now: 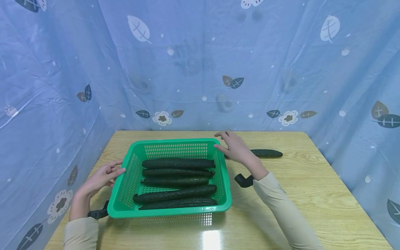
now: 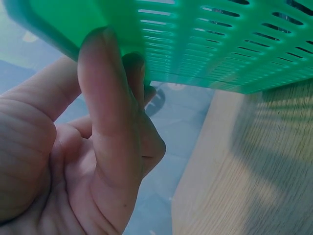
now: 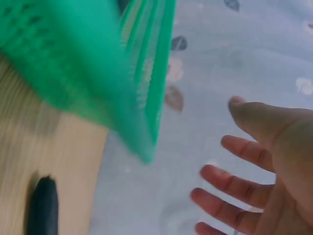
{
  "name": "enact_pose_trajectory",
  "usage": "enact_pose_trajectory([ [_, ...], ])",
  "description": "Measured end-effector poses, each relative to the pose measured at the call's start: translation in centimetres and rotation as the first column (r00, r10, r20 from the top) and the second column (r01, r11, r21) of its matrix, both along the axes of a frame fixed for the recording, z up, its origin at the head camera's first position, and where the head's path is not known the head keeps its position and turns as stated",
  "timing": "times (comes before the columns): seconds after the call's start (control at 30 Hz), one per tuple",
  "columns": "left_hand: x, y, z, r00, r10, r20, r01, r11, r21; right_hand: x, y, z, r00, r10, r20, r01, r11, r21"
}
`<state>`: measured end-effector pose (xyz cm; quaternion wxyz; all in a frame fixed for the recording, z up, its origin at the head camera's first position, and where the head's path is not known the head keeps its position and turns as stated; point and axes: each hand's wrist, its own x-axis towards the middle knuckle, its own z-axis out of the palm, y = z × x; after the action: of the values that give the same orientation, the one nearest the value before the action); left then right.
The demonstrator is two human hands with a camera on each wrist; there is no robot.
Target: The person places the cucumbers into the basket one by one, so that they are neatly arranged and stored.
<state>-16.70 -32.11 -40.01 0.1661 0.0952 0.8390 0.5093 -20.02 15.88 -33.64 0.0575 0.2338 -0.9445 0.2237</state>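
A green plastic basket [image 1: 168, 210] holds several dark green cucumbers [image 1: 178, 163] lying side by side. My left hand [image 1: 101, 177] grips its left rim, the thumb on top and the fingers beneath; in the left wrist view that hand [image 2: 112, 132] pinches the rim, and the basket's slotted wall [image 2: 195, 49] stands above the wood. My right hand [image 1: 234, 147] is at the back right corner, fingers spread. In the right wrist view this hand [image 3: 274, 161] is apart from the basket's corner [image 3: 142, 142], with nothing in it.
One more cucumber [image 1: 267, 153] lies on the wooden table [image 1: 300, 194] behind and right of the basket, partly hidden by my right hand. Blue patterned curtains [image 1: 193, 69] enclose the table at the back and sides.
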Motion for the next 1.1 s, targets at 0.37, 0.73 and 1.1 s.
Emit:
enact_pose_trajectory([
  [0.37,0.0,-0.1,-0.2,1.0,-0.005,-0.002,0.005,1.0,0.003,-0.8,4.6,-2.7,0.988,-0.109,-0.11,0.108,0.994,-0.017],
  [0.73,0.2,0.0,-0.1,1.0,-0.004,0.017,0.003,1.0,0.027,-1.8,7.9,-6.6,0.973,-0.211,-0.098,0.206,0.977,-0.063],
  [1.1,0.2,0.2,0.1,1.0,-0.017,-0.003,0.017,0.999,0.029,-2.5,10.5,-9.9,0.961,-0.274,-0.028,0.273,0.961,-0.048],
])
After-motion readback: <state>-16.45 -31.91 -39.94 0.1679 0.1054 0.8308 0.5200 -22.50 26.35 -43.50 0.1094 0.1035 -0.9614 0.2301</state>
